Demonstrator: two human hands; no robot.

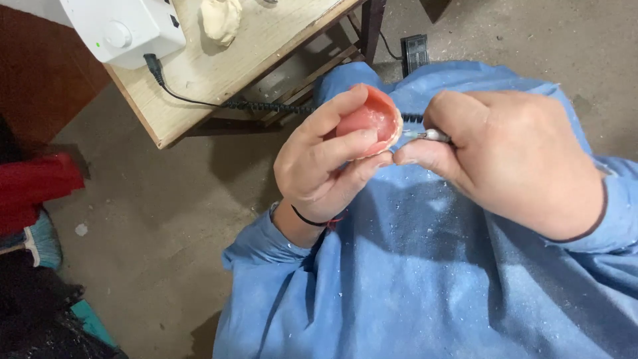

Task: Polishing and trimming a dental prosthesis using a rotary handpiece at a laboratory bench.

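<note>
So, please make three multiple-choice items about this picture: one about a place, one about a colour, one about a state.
1. Where does the white control box stand?
A. on the wooden table
B. on the floor
C. on the person's lap

2. What colour is the curved denture-like plate?
A. green
B. pink
C. black

3. How is the left hand with the plate?
A. it lies flat beside it
B. it hovers apart from it
C. it grips it with fingers and thumb

Answers:
1 A: the box sits on the table top, its dark cable running off the edge.
2 B: the plate is pink with a paler rim.
3 C: the fingers wrap around the plate, while the right hand holds a thin metal-tipped tool at its rim.
</note>
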